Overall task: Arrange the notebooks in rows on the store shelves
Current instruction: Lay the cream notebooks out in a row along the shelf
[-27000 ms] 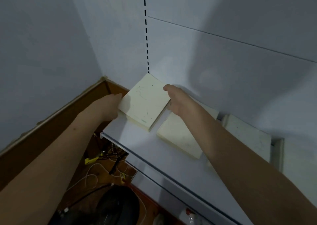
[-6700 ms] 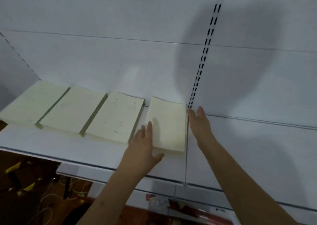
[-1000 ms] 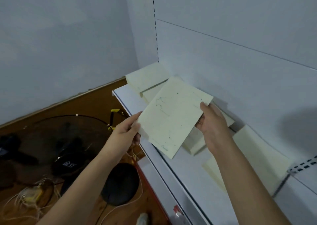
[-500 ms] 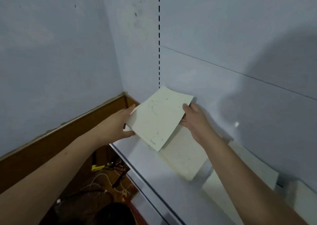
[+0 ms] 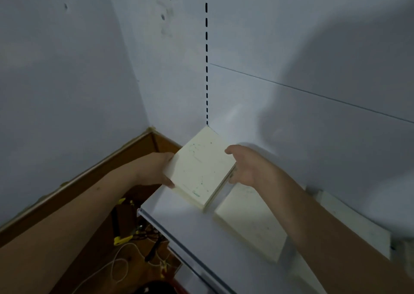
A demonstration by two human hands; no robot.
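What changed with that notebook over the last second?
The top notebook, held up and tilted a second ago, has come down flat onto the corner stack at the shelf's left end. The left hand and right hand keep their grip on its edges. The neighbouring stack stayed put.

Dim, bluish light fills the head view. A broad soft shadow lies across the back panel point(image 5: 313, 80) to the right of the slotted upright point(image 5: 206, 69), with a pale glare patch just right of its foot. Edges bow from wide-angle distortion; detail is soft and smeared.
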